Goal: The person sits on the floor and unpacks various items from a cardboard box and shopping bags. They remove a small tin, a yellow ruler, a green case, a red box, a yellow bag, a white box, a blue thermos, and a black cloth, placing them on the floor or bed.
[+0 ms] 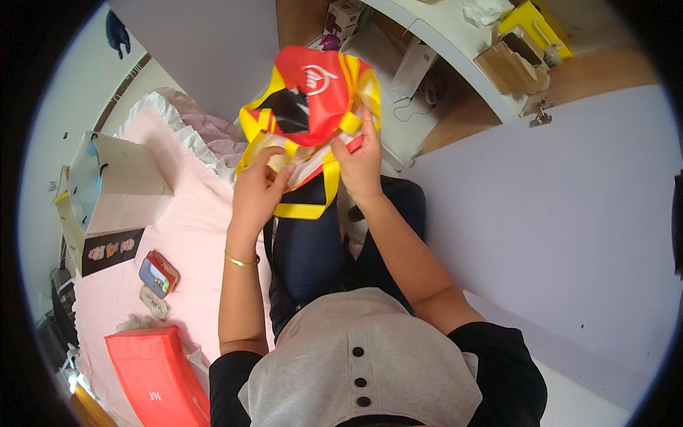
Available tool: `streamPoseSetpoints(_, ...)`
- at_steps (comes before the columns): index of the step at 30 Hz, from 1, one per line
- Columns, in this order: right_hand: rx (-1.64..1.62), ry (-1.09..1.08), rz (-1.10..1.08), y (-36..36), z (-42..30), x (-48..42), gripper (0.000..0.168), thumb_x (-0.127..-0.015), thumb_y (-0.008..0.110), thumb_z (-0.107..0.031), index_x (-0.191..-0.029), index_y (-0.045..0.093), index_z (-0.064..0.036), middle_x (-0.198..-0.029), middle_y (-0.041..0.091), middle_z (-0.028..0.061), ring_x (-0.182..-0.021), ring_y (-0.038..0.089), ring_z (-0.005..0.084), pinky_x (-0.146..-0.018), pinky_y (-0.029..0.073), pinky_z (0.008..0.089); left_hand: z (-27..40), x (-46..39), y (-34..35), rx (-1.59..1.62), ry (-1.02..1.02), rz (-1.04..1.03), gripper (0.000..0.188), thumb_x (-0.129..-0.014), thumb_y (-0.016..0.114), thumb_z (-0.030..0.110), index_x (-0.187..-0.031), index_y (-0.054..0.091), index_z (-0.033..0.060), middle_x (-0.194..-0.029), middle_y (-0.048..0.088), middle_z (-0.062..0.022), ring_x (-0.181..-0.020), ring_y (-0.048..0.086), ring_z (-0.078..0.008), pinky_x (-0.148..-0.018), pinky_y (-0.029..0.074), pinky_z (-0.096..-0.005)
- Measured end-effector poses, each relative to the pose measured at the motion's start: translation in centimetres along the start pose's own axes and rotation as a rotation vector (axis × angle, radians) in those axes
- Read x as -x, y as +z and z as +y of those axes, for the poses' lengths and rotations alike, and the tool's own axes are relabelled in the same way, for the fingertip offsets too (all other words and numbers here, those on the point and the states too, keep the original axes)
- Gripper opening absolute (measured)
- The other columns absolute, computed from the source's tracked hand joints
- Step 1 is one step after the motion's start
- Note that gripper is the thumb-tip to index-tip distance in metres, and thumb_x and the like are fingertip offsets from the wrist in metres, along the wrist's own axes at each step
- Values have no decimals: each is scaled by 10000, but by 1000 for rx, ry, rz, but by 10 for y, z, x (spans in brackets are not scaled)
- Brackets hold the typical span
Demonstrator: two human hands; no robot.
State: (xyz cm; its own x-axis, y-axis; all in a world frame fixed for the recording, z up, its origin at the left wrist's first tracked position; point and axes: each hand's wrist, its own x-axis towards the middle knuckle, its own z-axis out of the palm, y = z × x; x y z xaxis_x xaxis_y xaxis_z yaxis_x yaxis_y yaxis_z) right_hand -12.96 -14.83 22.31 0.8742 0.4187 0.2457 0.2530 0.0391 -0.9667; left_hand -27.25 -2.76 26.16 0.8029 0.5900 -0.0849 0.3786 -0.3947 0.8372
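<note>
Both hands hold a red and yellow fabric tote bag (331,109) over the lap. A white printed mark shows on its red side. My left hand (253,197) grips the bag's near rim at the left, its fingers curled at the opening. My right hand (362,168) holds the right side of the rim, thumb and fingers on the fabric. A yellow carry strap (301,212) hangs in a loop below the hands. A black patch (288,109) shows on the bag's left part; whether it is lining or contents I cannot tell. The bag is partly blurred.
On the pink bed (197,256) at left stand a white paper bag (133,176), a small tin-like box (159,275) and a red bag (157,373). Ahead is an open cabinet (416,123) with boxes inside. Its pale door (555,203) spans the right. A cardboard box (507,72) sits on the upper shelf.
</note>
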Motion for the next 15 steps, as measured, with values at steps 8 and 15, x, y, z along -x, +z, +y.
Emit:
streamPoseSetpoints(8,-14,-43,-333,25,-46,67,774,-773,655,43,-1452,286,43,-1401,387,147,-1305,397,209,-1065,344,294,-10,62,-32,-551,297,267,605,-680,776,124,-1243,553,138,-1331,484,-137,-1237,469,-328,-1061,344,-457)
streamPoseSetpoints(15,181,-138,-275,13,-73,76,756,-742,664,-31,-1420,332,2,-1317,425,272,-1242,434,417,-1046,368,401,-35,83,-35,-176,140,240,137,-812,599,38,-944,588,5,-895,643,-178,-857,632,-348,-733,495,-367)
